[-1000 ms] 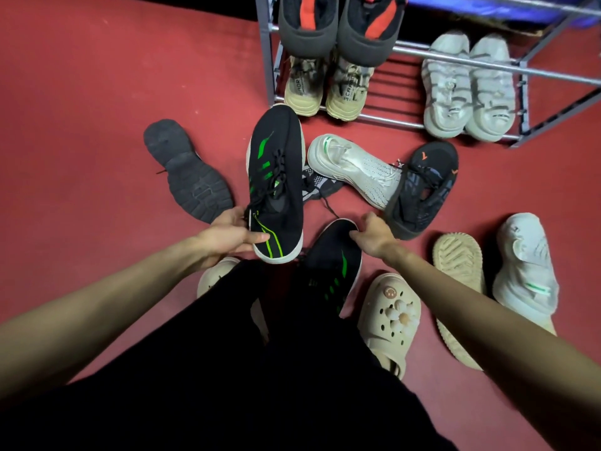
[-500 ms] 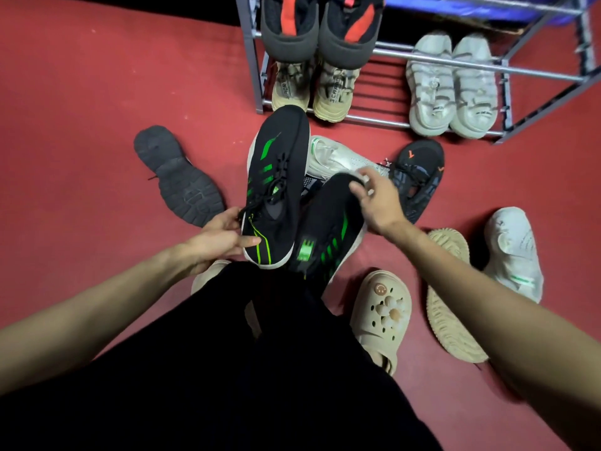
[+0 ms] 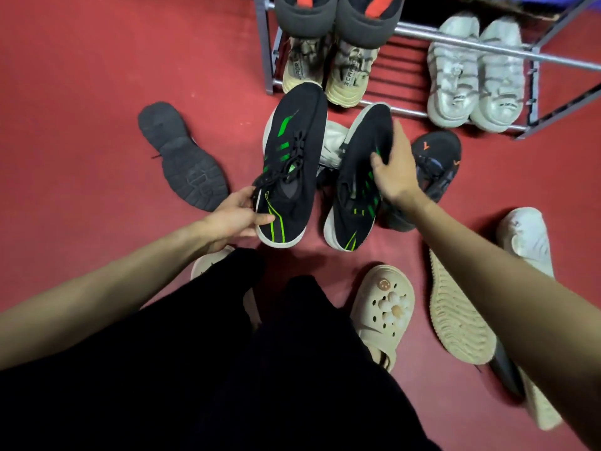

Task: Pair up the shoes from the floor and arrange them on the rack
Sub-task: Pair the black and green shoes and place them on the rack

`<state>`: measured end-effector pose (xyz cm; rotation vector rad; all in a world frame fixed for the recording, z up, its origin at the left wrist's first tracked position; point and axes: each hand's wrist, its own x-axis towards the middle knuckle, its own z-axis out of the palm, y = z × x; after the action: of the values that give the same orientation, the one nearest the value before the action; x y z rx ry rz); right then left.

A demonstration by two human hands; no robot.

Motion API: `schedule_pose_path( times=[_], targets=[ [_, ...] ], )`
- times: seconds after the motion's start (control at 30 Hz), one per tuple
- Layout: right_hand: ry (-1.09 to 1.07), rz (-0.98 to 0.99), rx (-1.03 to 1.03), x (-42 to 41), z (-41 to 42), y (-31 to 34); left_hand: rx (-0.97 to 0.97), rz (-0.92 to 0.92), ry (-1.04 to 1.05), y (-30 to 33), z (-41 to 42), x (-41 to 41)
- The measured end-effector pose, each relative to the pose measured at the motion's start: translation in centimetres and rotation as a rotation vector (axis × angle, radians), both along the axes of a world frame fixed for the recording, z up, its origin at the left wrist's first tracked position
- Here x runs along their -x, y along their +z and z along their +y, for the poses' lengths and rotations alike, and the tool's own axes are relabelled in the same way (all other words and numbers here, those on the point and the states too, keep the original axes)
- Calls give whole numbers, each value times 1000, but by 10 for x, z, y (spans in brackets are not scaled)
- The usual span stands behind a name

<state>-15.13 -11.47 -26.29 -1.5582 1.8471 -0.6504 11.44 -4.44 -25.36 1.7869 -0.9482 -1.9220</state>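
Two black sneakers with green stripes are held side by side above the red floor [image 3: 81,92], toes toward twelve o'clock. The left hand [image 3: 235,216] grips the left sneaker [image 3: 292,164] at its heel; the right hand [image 3: 395,170] clasps the right sneaker [image 3: 357,177] across its upper. The rack [image 3: 455,43] stands at twelve o'clock, a beige clog [image 3: 383,307] at five.

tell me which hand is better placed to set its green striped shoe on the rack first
Probably the right hand: its black and green shoe has its toe by the rack's bottom rail, before the open gap between the two pairs. The left hand holds its shoe facing the occupied beige pair.
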Motion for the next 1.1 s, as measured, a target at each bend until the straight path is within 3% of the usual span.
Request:
schedule_pose_path(
  times=[0.1,0.33,0.57,0.77,0.93,1.1],
  targets=[
    [-80,108,3,-6,47,-11,1,-25,-15,-1,-2,-2],
    [-83,261,-495,-22,94,-18,-2,-10,-22,11,-5,5],
    [-405,-167,-607,-25,79,-42,-33,11,-36,18,-11,8],
    [-433,-235,-570,-29,73,-50,-39,26,-42,22,-10,6],
    [-506,-443,-581,-40,69,-51,-20,-4,-55,26,-10,4],
    [-476,-441,-460,-54,74,-33,2,-22,-79,38,-11,3]
  ],
)
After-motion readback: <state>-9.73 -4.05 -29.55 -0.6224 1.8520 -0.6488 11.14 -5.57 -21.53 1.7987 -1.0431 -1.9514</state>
